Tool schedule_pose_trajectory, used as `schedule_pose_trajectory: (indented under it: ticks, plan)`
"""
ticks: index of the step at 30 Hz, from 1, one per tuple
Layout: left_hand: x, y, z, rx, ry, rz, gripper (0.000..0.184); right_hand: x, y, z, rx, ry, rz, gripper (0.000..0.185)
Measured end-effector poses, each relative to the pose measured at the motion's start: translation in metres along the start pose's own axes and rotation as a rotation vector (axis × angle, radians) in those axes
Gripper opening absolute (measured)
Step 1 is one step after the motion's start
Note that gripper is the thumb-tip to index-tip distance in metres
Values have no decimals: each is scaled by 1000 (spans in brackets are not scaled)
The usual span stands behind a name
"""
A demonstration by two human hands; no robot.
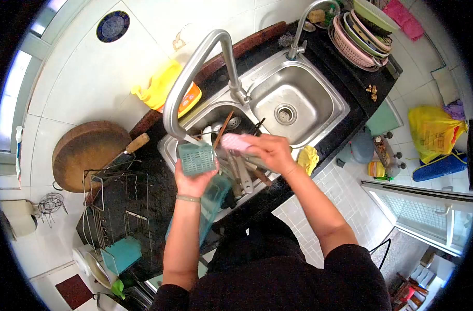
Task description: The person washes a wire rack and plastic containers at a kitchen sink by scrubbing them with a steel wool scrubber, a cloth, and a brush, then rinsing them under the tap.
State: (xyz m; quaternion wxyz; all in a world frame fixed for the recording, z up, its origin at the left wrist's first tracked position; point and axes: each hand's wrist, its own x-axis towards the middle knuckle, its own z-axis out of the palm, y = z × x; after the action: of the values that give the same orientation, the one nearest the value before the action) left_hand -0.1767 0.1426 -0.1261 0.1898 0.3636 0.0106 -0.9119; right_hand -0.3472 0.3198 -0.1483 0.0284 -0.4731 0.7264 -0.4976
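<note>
My left hand (190, 181) is closed around a green plastic utensil holder (197, 159) with a perforated face, held tilted over the left sink basin. My right hand (274, 153) grips a pink sponge (233, 142), blurred, close to the holder's right side. The tall faucet (170, 111) curves down with its mouth just above the holder. Below my hands, the left basin holds a slotted ladle (233, 123), a knife (244, 176) and other utensils, partly hidden. A clear blue-green plastic container (211, 205) sits by my left forearm.
At right is the second basin (291, 93) with its drain and a smaller faucet (297, 44). Stacked bowls and baskets (358, 41) stand beyond it. A yellow bottle (169, 88), round chopping board (88, 155) and wire rack (120, 202) are leftward; a yellow cloth (308, 159) lies on the front edge.
</note>
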Motion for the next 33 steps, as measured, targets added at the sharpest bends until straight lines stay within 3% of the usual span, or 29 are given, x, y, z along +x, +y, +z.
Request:
schedule_pose_trajectory:
  ticks: [3, 4, 5, 7, 8, 9, 13, 15, 17, 20, 21, 22, 23, 25, 27, 29, 31, 33]
  plan:
    - [19, 0, -16, -76, -72, -86, 48, 3, -38, 41, 29, -3, -264, 25]
    - [18, -8, -12, 580, -357, 161, 50, 6, -41, 44, -45, -36, -280, 23]
    - [17, -15, -7, 1142, -488, 578, 52, 7, -44, 45, -116, -70, -293, 21]
    - [2, -8, 19, 177, 88, 79, 64, 6, -16, 26, -110, -116, -198, 21]
    - [5, 2, 7, 162, 61, 80, 66, -4, 12, 26, 13, -59, -140, 28]
    - [13, 19, -11, -59, -44, -36, 68, -6, 20, 6, -170, -104, -97, 30]
    - [17, 4, -5, 146, -12, 67, 67, 5, -11, 4, -67, -29, -18, 29]
    - [24, -2, -5, 241, 36, 109, 67, 15, -38, 34, 3, -18, -210, 30]
    - [25, 1, -9, -94, -128, -114, 57, 19, -52, 42, -11, -127, -207, 28]
    - [25, 8, -14, 131, -155, -32, 59, 9, 2, 22, -183, -168, -201, 25]
    - [26, 12, -15, 193, -207, 6, 59, 0, 27, 14, -101, -123, -156, 23]
    - [28, 17, -17, 164, -295, 22, 59, -5, 32, -6, -262, -129, -72, 23]
    - [28, 17, -15, 162, -295, 22, 59, -10, 40, -18, -224, -56, 24, 24]
    - [32, 11, -1, 335, -193, 122, 63, -10, 26, -39, -226, -47, 134, 28]
    - [38, 2, 2, 390, -205, 185, 54, -12, 22, -44, -196, 53, 243, 31]
    - [48, -6, -2, 737, -282, 386, 50, -15, 20, -47, -155, 65, 249, 32]
    - [47, -9, -6, 737, -314, 351, 60, -19, 19, -50, -17, 93, 289, 33]
    - [39, -13, -9, 1088, -315, 549, 75, -28, 21, -54, 19, 99, 301, 33]
